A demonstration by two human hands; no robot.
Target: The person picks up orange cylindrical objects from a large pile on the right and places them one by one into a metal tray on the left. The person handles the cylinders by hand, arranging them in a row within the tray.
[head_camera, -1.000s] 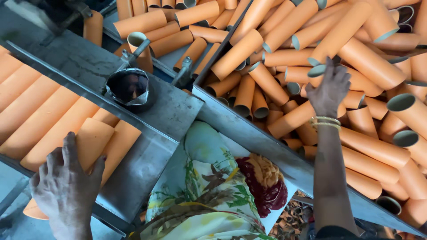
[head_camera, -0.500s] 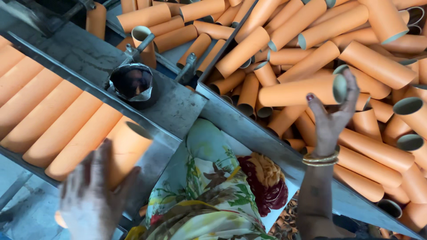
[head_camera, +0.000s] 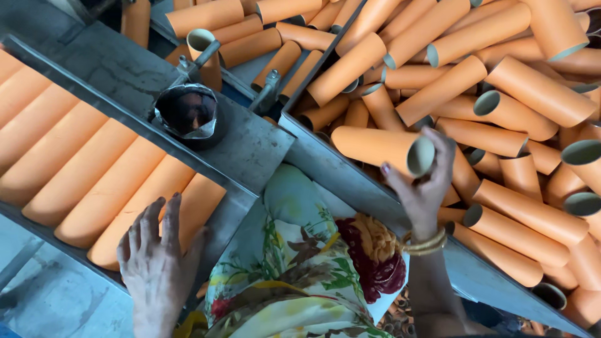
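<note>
Transfer step under way. Right hand [head_camera: 421, 181], centre right of frame, fingers closed on orange tube [head_camera: 382, 148] lifted over bin pile [head_camera: 538, 94]. Left hand [head_camera: 156, 256], lower left, spread flat on tube row [head_camera: 94, 169], holding nothing. Next, probably: careful carry across metal divider [head_camera: 250, 147].

You are looking down on a grey, scuffed metal worktop [head_camera: 250, 147] that runs across from ten o'clock toward five o'clock. At seven o'clock a patch of pale grey concrete floor [head_camera: 56, 300] shows beneath it. The light is soft and even, with a dull sheen on the metal and no hard shadows.
</note>
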